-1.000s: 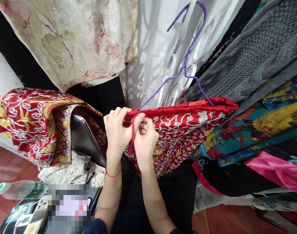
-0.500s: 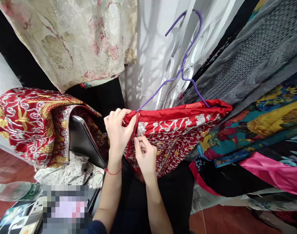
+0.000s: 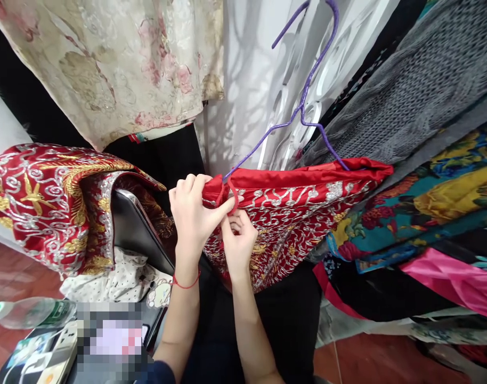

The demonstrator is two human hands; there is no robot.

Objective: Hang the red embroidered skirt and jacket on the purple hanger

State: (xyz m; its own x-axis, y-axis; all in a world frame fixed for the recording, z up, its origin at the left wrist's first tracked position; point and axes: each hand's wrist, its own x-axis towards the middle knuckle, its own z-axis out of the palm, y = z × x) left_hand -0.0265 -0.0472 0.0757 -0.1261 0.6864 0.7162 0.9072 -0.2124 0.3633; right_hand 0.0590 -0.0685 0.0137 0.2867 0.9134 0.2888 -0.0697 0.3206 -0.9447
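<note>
While I stand here and look over the person's shoulders, the left hand (image 3: 193,208) is closed on the near end of a red waistband (image 3: 291,177), w/ its fingers over the top and the thumb in front; prob. it grips so in order to keep this corner steady. The right hand (image 3: 238,234), approx. at 4 o'clock from it, has its fingers curled narrow and, as it seems, pinches a red cord (image 3: 236,200) which loops by the left thumb.

The embroidered red garment (image 3: 291,218) (very rich w/ silver and gold, I must say) spreads toward 3 o'clock from the hands. The purple hanger (image 3: 303,106) stands at 1 o'clock, b/c its lower arms go down inside the waistband, and this, I think, gives the cloth its long, flat shape.

At 9 o'clock a second embroidered cloth (image 3: 47,208) is draped over a black object (image 3: 137,229), prob. to be out of the way.

Re containers: one clear plastic bottle (image 3: 31,313) is at 8 o'clock; if it has liquid inside, I cannot tell. The waistband itself encloses the hanger's lower part.
</note>
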